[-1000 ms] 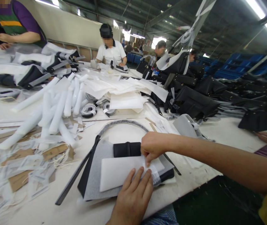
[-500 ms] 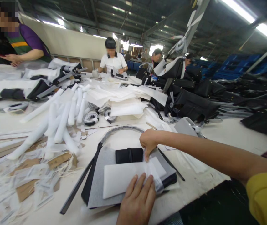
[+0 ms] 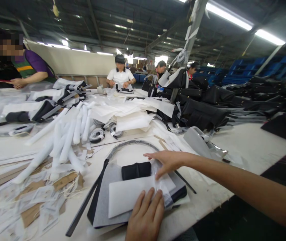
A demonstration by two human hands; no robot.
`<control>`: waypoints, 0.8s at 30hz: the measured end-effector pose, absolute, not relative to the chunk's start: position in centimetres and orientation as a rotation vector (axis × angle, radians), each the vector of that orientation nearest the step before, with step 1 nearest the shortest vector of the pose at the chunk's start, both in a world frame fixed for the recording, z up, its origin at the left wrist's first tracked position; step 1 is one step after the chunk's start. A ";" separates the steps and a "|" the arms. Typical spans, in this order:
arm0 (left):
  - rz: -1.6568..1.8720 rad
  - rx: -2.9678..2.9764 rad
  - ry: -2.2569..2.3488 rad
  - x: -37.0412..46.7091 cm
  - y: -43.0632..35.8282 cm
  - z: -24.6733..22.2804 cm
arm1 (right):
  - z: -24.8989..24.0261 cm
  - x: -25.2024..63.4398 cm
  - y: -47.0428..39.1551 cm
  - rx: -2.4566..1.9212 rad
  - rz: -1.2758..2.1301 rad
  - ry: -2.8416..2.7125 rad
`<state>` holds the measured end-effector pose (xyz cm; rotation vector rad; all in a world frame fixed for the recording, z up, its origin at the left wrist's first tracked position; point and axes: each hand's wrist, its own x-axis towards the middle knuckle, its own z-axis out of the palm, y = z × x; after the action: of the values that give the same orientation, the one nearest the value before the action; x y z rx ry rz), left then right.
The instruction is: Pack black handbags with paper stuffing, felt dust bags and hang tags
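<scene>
A black handbag [image 3: 91, 214] lies flat before me, its front covered by a thin pale sheet [image 3: 104, 204]. Its handle [image 3: 132, 143], wrapped in clear film, arches away from me. A folded white foam sheet [image 3: 119, 201] rests across the bag, below a black rolled piece [image 3: 135, 170]. My left hand [image 3: 146, 214] lies with fingers extended on the foam's lower edge. Over the foam's upper right part is my right hand [image 3: 169, 162], thumb and fingers apart, by a strip of clear film [image 3: 166, 194]. Whether the right thumb presses the film I cannot tell.
White foam rolls [image 3: 68, 144] and tags [image 3: 33, 212] lie to the left. White sheets [image 3: 132, 120] are heaped beyond the bag. Black bags [image 3: 200, 112] pile up at the right, near a post [image 3: 194, 33]. Co-workers, one in a white shirt [image 3: 120, 77], are across the table.
My right hand has gone from a bent, downward-pointing pose to spread fingers reaching left over the film. My left hand stays on the foam. The view has shifted slightly.
</scene>
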<state>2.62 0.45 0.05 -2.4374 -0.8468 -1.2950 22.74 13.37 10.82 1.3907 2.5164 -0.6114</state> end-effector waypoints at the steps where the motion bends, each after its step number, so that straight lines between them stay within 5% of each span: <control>1: -1.290 -2.449 -0.846 2.6 0.4 0.1 | 10.4 22.6 12.5 1.352 -0.651 2.525; 15: -1.229 -2.535 -0.926 2.4 -0.1 0.2 | 6.9 23.4 14.6 1.459 -1.034 2.547; 24: -0.958 -2.607 -0.817 1.4 0.0 0.7 | 7.6 22.8 3.9 1.755 -0.591 3.019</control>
<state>1.40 0.03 0.73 -2.6068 -0.8174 -0.9581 22.82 3.88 7.56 1.7553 3.0195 -0.5913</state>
